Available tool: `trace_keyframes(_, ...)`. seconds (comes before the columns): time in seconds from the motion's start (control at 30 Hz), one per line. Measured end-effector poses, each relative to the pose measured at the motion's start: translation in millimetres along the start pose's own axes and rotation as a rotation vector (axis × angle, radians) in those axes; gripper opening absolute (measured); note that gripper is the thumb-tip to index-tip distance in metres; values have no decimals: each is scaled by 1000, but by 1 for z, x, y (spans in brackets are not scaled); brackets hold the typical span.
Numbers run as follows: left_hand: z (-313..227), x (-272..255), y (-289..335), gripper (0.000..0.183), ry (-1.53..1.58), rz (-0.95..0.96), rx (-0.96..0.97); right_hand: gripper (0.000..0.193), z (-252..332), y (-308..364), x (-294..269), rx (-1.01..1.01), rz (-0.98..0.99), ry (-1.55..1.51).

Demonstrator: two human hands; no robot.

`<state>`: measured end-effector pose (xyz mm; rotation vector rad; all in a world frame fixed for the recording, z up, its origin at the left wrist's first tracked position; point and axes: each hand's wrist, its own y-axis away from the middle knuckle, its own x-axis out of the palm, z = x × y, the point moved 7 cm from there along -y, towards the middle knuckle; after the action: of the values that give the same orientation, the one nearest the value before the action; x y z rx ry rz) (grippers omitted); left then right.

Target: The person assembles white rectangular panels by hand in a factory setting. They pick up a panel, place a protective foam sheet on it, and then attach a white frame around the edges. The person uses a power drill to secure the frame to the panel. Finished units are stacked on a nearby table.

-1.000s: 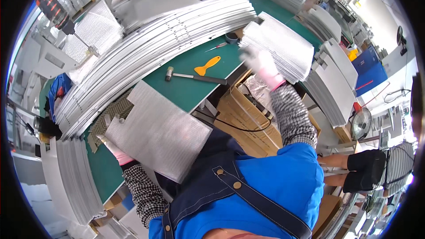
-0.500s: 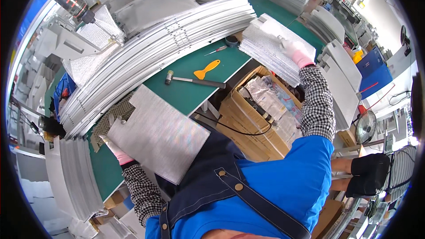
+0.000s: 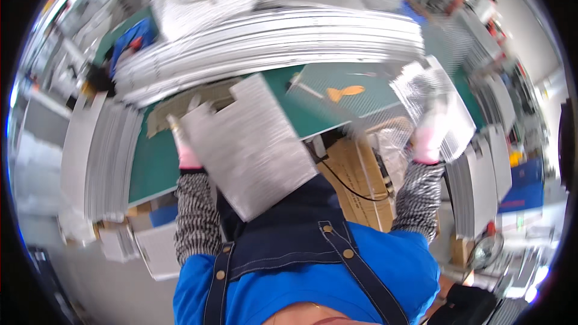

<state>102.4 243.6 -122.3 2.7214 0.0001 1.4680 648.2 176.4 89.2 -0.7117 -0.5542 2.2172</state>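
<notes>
I have left grip (image 3: 185,145) clamped on notched sheet (image 3: 253,147), sheet lying rightward; right grip (image 3: 431,129), nearer mesh stack (image 3: 456,121), too blurred to tell.

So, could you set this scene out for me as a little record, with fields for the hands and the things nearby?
Left hand: holding a notched silvery sheet at its left edge
Right hand: motion-blurred, at a stack of mesh sheets; grip unclear
Green table: long pale strips lie across its back
Yellow scraper: on the table, seen through blurred mesh
Cardboard box: in front of the table, a dark cable across it
</notes>
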Motion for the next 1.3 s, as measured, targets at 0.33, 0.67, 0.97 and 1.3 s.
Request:
trace_keyframes(0.33,-6,10,-1,99,226,58,6,43,4,194,264,608,1131,-660)
trace_keyframes(0.67,-5,20,-3,93,315,197,-5,44,-3,187,263,397,1061,-387)
trace_keyframes(0.97,-121,77,24,119,-300,125,405,91,27,213,260,530,1360,-724)
trace_keyframes(1.3,-94,102,54,122,-524,146,417,49,-8,229,225,379,1250,-493)
